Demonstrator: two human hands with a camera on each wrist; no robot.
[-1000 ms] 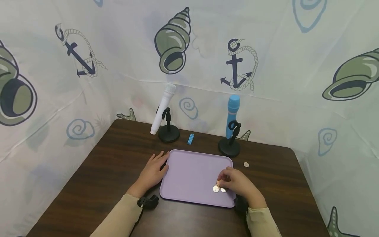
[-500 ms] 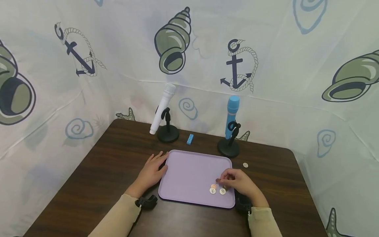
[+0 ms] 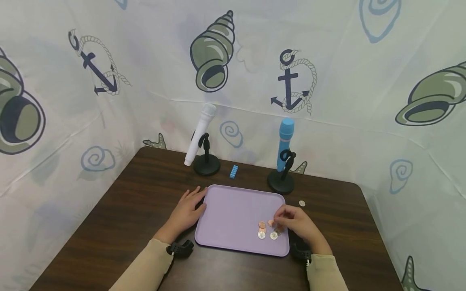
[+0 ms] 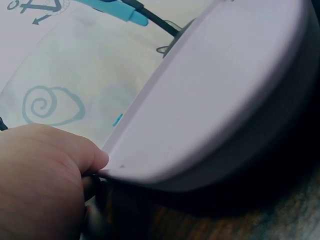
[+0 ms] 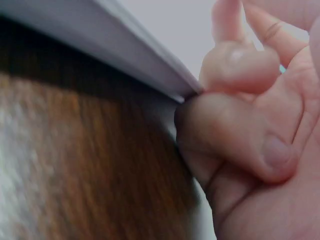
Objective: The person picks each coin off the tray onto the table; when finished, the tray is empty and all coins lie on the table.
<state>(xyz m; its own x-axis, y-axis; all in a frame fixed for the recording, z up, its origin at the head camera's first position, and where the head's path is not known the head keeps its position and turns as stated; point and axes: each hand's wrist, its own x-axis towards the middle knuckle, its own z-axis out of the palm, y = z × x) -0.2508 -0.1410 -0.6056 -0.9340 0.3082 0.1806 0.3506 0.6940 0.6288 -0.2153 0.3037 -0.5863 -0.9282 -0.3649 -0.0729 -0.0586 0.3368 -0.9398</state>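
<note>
Coppery coins (image 3: 262, 224), silvery coins (image 3: 274, 235)

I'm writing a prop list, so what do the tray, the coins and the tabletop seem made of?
Tray: probably plastic, matte lilac, judging by the even color and smooth raised rim.
Coins: likely metal, shiny, given their coppery and silvery glints.
Tabletop: wood or wood-look laminate, dark brown with a soft sheen, showing streaky grain; I can't tell which.

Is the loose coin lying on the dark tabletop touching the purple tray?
Apart. The head view shows a strip of tabletop between the coin and the right edge of the tray.
</note>
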